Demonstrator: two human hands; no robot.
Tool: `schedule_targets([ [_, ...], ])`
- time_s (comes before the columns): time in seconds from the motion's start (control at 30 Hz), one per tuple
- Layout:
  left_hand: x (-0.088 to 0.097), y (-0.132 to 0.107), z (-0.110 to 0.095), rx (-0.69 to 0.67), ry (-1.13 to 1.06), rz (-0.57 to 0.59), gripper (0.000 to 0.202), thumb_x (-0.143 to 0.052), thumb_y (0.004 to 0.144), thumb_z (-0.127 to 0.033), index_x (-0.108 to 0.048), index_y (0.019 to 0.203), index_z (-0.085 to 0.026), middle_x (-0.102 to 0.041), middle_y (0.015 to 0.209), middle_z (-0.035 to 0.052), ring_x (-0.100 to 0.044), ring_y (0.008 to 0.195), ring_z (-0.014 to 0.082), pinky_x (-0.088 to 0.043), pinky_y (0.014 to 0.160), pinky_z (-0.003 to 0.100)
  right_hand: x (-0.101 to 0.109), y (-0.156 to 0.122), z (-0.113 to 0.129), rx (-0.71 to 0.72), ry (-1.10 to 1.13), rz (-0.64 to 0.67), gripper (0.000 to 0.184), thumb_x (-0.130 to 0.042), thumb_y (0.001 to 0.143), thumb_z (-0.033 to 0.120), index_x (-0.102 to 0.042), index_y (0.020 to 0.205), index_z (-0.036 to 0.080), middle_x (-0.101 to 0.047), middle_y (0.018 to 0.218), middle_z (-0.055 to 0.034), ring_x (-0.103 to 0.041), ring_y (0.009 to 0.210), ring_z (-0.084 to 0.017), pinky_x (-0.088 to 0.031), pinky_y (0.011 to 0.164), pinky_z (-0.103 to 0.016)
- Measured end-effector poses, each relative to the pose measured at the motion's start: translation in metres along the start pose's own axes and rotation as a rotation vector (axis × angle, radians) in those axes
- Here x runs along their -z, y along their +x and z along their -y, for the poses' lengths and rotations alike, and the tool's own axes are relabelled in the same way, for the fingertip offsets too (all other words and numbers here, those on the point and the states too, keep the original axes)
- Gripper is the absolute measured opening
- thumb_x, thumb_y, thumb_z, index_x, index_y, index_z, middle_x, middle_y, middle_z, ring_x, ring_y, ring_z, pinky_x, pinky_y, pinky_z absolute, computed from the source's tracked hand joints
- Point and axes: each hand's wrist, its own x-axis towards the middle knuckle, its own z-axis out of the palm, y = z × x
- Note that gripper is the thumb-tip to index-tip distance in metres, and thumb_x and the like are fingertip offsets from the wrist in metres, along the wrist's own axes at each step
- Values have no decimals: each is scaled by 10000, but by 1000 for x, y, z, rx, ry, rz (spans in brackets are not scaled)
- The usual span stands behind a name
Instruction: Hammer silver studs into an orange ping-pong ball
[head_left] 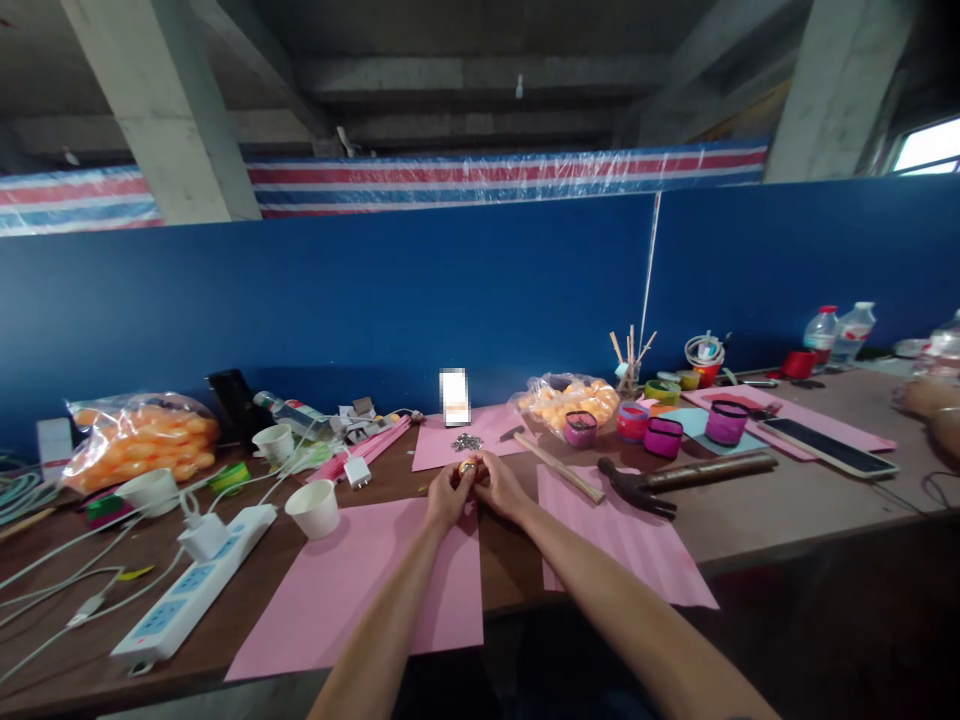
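My left hand (pixel 448 498) and my right hand (pixel 501 488) meet over the brown table, fingers pinched together. Between the fingertips shows a small orange ball (pixel 466 467) with something shiny on it, too small to make out. Both hands appear to grip it, though the fingers partly hide it. Just beyond lies a heap of small metal pieces (pixel 467 442) on pink paper (pixel 429 447). A light-handled hammer (pixel 562 466) rests to the right of my right hand, and a claw hammer (pixel 675 478) lies farther right.
Clear bags of orange balls (pixel 169 440) stand left and right. A power strip (pixel 196 585) with cables and a paper cup (pixel 313 508) are at left. At right are purple containers (pixel 664 437), a phone (pixel 829 446) and another person's arm (pixel 926 400). A blue partition (pixel 450 290) rises behind.
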Motion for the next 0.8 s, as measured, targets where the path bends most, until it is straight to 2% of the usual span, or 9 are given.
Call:
schedule_targets([
  [0.13, 1, 0, -2, -5, 17, 11, 377, -469, 733, -465, -612, 894, -155, -663, 820, 57, -600, 770, 192, -443, 707, 290, 0, 0, -1, -14, -4, -4, 283, -528, 713, 201, -486, 993, 206, -563, 899, -29, -556, 728, -150, -468, 659, -289],
  [0.27, 1, -1, -1, 6, -3, 14, 389, -468, 732, -472, -611, 902, -152, -667, 802, 58, -608, 736, 189, -458, 669, 283, 2, 0, 1, 6, 1, 5, 280, -494, 722, 166, -494, 999, 205, -566, 913, -35, -557, 753, -153, -466, 675, -288],
  [0.53, -3, 0, 4, 35, -79, -3, 408, -489, 732, -457, -551, 983, -141, -662, 860, 79, -627, 700, 171, -492, 579, 264, 8, 1, 9, 80, 6, 40, 394, -446, 719, 104, -505, 1089, 226, -534, 1076, -54, -495, 1000, -184, -404, 853, -341],
  [0.67, -2, 0, 3, 2, -69, -8, 386, -477, 746, -435, -567, 993, -153, -661, 901, 76, -620, 772, 182, -484, 665, 285, 6, 1, 7, 67, -5, 41, 378, -483, 713, 135, -510, 1080, 225, -532, 1072, -59, -505, 976, -188, -421, 819, -328],
  [0.8, 0, 0, -2, -34, -44, 17, 367, -480, 739, -440, -618, 935, -163, -669, 902, 64, -604, 842, 203, -444, 766, 305, 2, 0, 1, 13, -29, 2, 406, -553, 671, 173, -474, 1068, 212, -545, 1005, -52, -537, 858, -180, -443, 743, -315],
])
